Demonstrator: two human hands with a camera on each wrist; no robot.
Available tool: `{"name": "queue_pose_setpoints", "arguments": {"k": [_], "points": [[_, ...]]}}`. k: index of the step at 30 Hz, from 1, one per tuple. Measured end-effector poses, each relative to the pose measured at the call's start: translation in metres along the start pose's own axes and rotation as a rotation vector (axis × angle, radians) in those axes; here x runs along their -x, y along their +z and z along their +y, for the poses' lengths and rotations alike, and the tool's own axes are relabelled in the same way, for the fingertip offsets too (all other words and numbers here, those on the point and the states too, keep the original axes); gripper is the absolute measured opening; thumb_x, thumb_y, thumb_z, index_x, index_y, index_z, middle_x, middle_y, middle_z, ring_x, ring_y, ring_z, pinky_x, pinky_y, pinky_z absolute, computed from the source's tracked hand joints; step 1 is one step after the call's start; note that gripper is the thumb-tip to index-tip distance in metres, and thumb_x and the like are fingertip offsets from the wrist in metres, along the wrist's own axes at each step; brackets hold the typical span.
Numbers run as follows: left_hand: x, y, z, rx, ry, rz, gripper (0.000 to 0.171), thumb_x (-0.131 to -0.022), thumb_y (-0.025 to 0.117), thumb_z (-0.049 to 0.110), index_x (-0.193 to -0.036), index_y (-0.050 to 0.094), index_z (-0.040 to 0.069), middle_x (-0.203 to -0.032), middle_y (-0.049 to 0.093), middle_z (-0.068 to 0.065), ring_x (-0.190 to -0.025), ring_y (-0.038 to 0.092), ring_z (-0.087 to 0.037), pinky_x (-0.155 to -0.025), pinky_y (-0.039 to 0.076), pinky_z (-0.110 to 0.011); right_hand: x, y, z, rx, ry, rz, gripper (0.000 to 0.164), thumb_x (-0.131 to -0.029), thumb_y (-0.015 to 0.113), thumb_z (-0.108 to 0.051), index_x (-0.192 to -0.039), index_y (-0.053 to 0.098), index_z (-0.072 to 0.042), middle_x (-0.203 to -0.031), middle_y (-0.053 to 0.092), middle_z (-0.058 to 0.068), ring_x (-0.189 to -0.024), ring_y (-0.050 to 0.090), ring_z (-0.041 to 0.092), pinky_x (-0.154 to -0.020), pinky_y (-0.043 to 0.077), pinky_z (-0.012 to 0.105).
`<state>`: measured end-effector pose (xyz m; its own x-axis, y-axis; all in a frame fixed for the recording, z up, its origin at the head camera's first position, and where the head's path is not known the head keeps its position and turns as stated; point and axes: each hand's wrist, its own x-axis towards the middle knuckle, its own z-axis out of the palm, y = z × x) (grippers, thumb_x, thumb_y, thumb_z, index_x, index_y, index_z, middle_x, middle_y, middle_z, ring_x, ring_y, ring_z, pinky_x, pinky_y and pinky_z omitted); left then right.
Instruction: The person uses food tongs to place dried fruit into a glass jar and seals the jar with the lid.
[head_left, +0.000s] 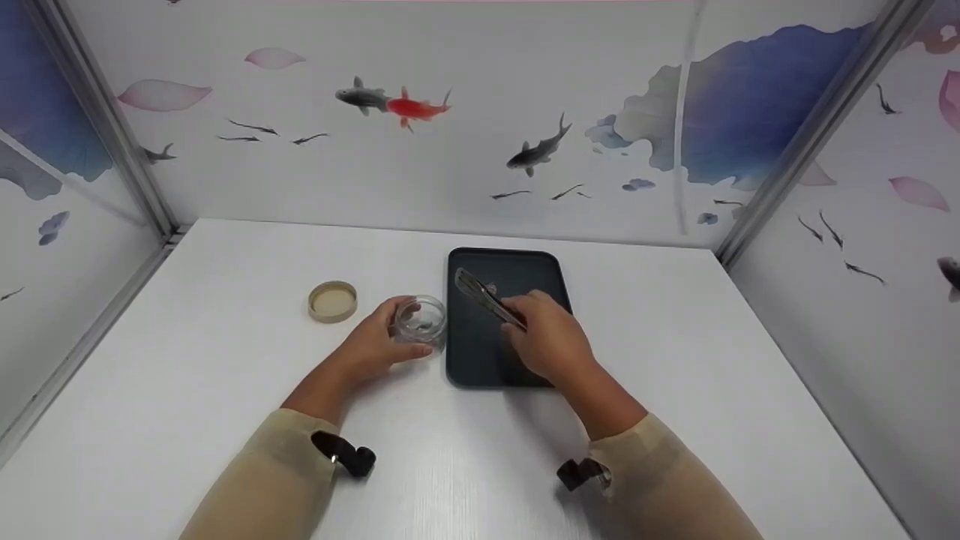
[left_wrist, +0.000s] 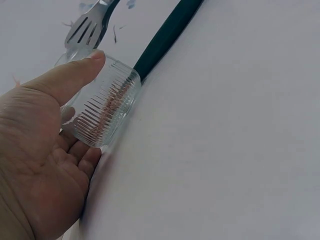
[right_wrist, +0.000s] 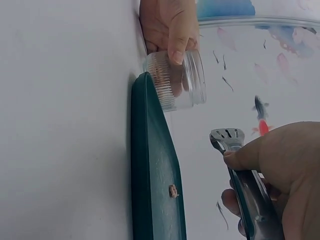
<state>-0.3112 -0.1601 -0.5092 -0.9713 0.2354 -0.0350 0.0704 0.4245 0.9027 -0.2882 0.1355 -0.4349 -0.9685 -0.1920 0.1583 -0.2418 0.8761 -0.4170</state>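
My left hand holds a clear ribbed glass jar by its side, thumb at the front and fingers behind. The jar's mouth is uncovered, and small reddish-brown bits show low inside it in the left wrist view. With my right hand I grip metal tongs over a dark green tray. Their slotted tips point away from me and stand above the tray, with nothing visible between them. A small brownish piece lies on the tray.
A round gold-coloured lid lies on the white table, left of the jar. The tray's left rim is right beside the jar. Printed wall panels with fish close off the back and both sides.
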Motion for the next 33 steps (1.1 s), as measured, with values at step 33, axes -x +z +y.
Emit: {"name": "queue_pose_setpoints", "arguments": {"k": [33], "points": [[-0.002,0.001,-0.002,0.01,0.01,0.017,0.097,-0.081,0.095,0.04,-0.161,0.041,0.025,-0.162,0.054,-0.004,-0.153,0.049,-0.033,-0.128,0.036,-0.055,0.014,0.014,-0.044,-0.06,-0.109,-0.04,0.043,-0.101,0.077,-0.03,-0.143,0.07,-0.029,-0.124,0.069,-0.007,-0.1,0.066,0.009,-0.087,0.06,0.037]]}}
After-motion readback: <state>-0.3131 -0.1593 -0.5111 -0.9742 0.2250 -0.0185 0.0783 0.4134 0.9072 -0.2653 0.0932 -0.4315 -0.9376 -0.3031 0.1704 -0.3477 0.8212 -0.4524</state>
